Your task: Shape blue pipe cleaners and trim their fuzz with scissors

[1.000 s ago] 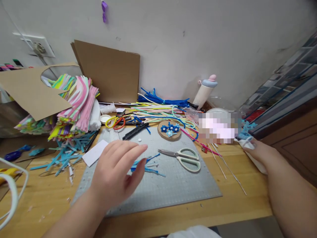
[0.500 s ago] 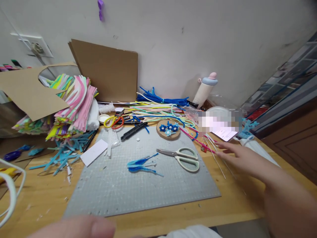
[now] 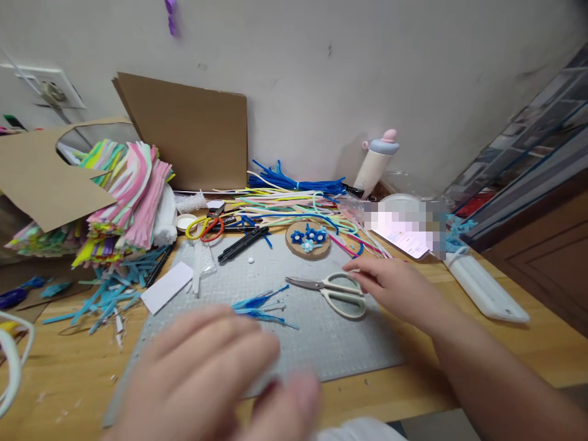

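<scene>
My left hand (image 3: pixel 215 373) is large and blurred in the near foreground, fingers bent and thumb apart, with nothing visible in it. It hides part of the grey cutting mat (image 3: pixel 321 349) and the near end of a bundle of blue pipe cleaner pieces (image 3: pixel 264 309). On the mat lie pale-handled scissors (image 3: pixel 342 294), blades pointing left. My right hand (image 3: pixel 395 285) is at their upper handle loop, fingers stretched out; whether they touch it I cannot tell. Behind, a round brown disc (image 3: pixel 294 249) bears dark and light blue flowers with white centres.
Loose coloured pipe cleaners (image 3: pixel 280 205) and a blue bundle (image 3: pixel 298 185) lie along the wall. Orange-and-yellow scissors (image 3: pixel 212 229), black pens (image 3: pixel 242 245) and a white card (image 3: pixel 168 288) sit at left. A bottle (image 3: pixel 376 165), phone (image 3: pixel 404 236) and white oblong object (image 3: pixel 489 288) stand or lie at right.
My right hand has moved left from the pink stems and thin wires to the pale scissors' handle. My left hand has risen forward over the mat. The view has shifted slightly right.
</scene>
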